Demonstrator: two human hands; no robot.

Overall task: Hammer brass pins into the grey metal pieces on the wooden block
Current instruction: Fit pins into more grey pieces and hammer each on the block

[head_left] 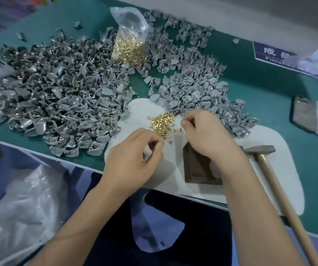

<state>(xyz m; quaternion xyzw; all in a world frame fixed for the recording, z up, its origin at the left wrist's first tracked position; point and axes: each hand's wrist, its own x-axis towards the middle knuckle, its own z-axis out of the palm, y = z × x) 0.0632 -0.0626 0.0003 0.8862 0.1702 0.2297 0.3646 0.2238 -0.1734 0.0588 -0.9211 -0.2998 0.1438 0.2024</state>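
A loose heap of brass pins point(161, 124) lies on the white mat point(281, 169). My right hand point(206, 135) hovers just right of the heap, thumb and forefinger pinched together on what looks like a brass pin. My left hand point(135, 156) is below the heap, its curled fingers holding a grey metal piece point(147, 153) that is mostly hidden. The dark wooden block point(198, 169) sits under my right wrist, with nothing visible on it. The hammer point(259, 150) lies on the mat to the right of the block, its wooden handle pointing toward me.
Large piles of grey metal pieces cover the green table at left point(58, 93) and behind the mat point(192, 89). A clear bag of brass pins point(129, 48) stands at the back. Crumpled clear plastic point(20, 208) lies at lower left, and a dark pad point(304, 116) at far right.
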